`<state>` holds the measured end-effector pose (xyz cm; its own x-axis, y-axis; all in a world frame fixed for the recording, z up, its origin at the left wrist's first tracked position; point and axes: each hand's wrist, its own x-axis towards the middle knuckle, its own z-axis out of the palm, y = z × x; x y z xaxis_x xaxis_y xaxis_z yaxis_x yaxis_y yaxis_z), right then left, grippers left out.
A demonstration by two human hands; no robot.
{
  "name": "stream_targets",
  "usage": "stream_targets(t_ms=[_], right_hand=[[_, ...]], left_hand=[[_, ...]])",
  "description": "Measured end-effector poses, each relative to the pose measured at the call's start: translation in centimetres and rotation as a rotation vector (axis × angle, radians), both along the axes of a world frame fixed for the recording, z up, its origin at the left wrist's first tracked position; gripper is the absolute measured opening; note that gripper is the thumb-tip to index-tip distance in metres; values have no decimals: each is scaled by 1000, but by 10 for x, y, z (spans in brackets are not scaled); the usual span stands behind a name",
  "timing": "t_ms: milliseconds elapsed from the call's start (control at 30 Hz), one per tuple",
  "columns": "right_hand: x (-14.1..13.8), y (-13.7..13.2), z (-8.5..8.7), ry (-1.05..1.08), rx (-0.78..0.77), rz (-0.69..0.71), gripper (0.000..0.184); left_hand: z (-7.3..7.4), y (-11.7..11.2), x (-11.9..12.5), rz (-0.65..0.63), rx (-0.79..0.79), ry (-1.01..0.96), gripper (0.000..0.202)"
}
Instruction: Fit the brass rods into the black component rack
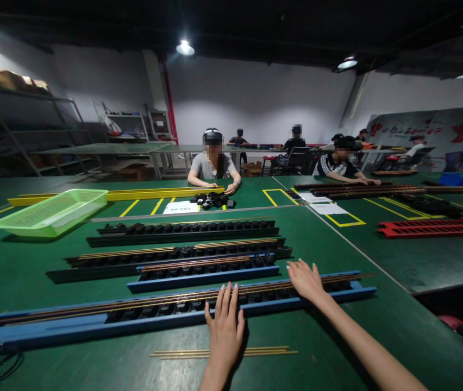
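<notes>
A long blue channel (68,333) lies across the green table in front of me. Black blocks (145,311) line its inside, and thin brass rods (166,298) run lengthwise on top of them. My left hand (225,326) reaches over the channel's near wall, its fingers extended onto the rods near the middle. Farther right, my right hand (307,279) rests across the rods with fingers spread and the fingertips past the far wall. Neither hand grasps anything. Several loose brass rods (270,351) lie on the table, partly behind my left wrist.
Beyond stand a shorter blue channel (207,281) and dark channels (101,270) with black blocks and rods. A green basket (52,217) is at left. Across the table, a person (214,163) handles black parts (211,201) by a yellow channel (145,193). A red rail (431,228) lies at right.
</notes>
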<state>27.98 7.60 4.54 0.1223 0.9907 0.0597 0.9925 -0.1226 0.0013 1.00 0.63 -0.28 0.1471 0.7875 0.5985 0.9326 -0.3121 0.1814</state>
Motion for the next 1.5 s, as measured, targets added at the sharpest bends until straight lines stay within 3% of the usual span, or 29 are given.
stream_targets(t_ms=[200,500,767,1033,1500], right_hand=[[-12,0,16,-33,75,55,53],[-26,-4,0,39,12,30,50],[-36,-4,5,-1,64,33,54],[-44,-7,-5,49,-2,44,51],[-52,-12,5,2,31,-3,51]], left_hand=[[-1,1,0,-9,14,-4,53],[1,0,0,-9,0,-8,53],[2,-1,0,-5,10,-6,56],[3,-2,0,0,-10,1,55],[5,-3,0,8,-3,13,55]])
